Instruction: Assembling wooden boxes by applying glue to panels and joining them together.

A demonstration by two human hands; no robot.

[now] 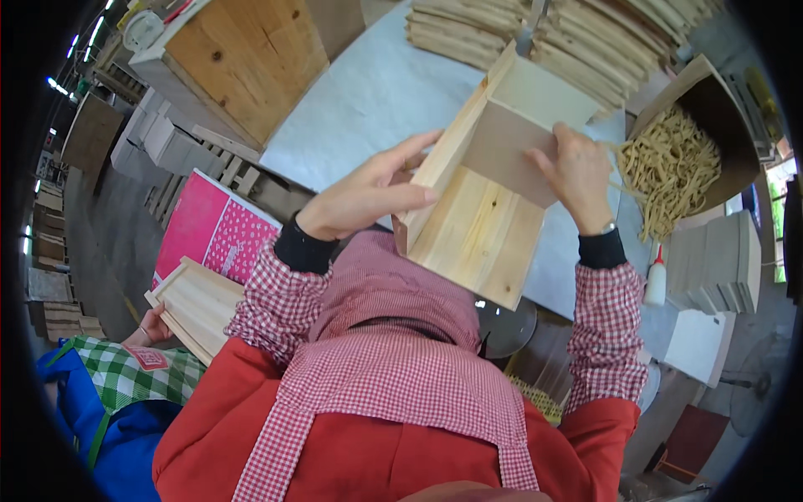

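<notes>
An open wooden box (477,234) is raised and tilted over the near edge of the table, in front of my apron. A thin grey-beige board (506,155) stands crosswise inside it, between the side walls. My left hand (372,188) is closed on the box's left wall, its thumb over the near edge and its fingers partly hidden behind. At the box's right side my right hand (577,176) grips the upper right edge of the crosswise board, thumb against its face. Whether those fingers also hold the right wall cannot be seen.
Stacked wooden pieces (468,33) lie at the table's far side. On the right are a container of pale strips (673,163), a white bottle with a red tip (656,283) and stacked grey boards (711,259). A co-worker's hand (150,326) holds a wooden panel (201,301) at left.
</notes>
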